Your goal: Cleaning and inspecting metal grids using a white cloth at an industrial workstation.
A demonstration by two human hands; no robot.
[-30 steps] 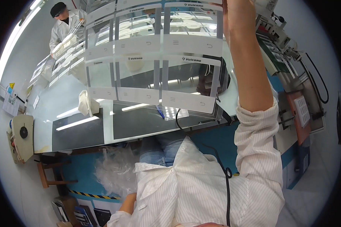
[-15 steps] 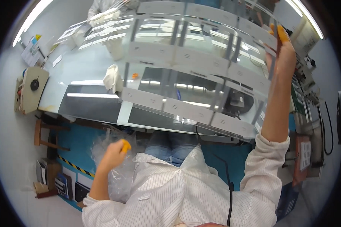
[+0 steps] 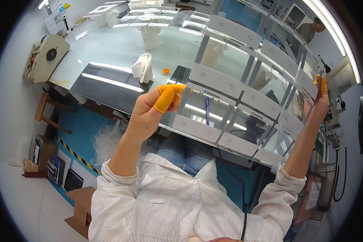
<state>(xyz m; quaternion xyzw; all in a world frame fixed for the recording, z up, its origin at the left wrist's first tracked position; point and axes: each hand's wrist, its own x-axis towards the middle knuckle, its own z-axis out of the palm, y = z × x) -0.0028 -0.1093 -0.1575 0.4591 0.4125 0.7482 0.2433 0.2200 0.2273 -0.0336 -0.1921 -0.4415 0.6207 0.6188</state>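
A large clear sheet (image 3: pixel 234 84), printed with repeated white and grey panels, is held tilted up over the bench. My left hand (image 3: pixel 146 115) pinches its left edge between a thumb and fingers in yellow finger cots. On the far right side, my right hand (image 3: pixel 319 103), also with yellow finger cots, grips the opposite edge. A blue pen (image 3: pixel 207 109) shows through the sheet. Just beyond my left hand, a crumpled white cloth (image 3: pixel 142 68) stands on the glass-topped bench (image 3: pixel 105 46), with a small orange piece (image 3: pixel 165 71) beside it.
A dark mat (image 3: pixel 97 86) covers the bench's near left part. Farther back is a white bucket (image 3: pixel 150 38). A beige machine with a black knob (image 3: pixel 51 54) sits at the left end, above a wooden stool (image 3: pixel 48 113). Another person (image 3: pixel 310 31) is at the far right.
My left hand has come up from beside my lap and taken hold of the sheet's left edge. The sheet and my right hand have shifted right in view as the camera turned.
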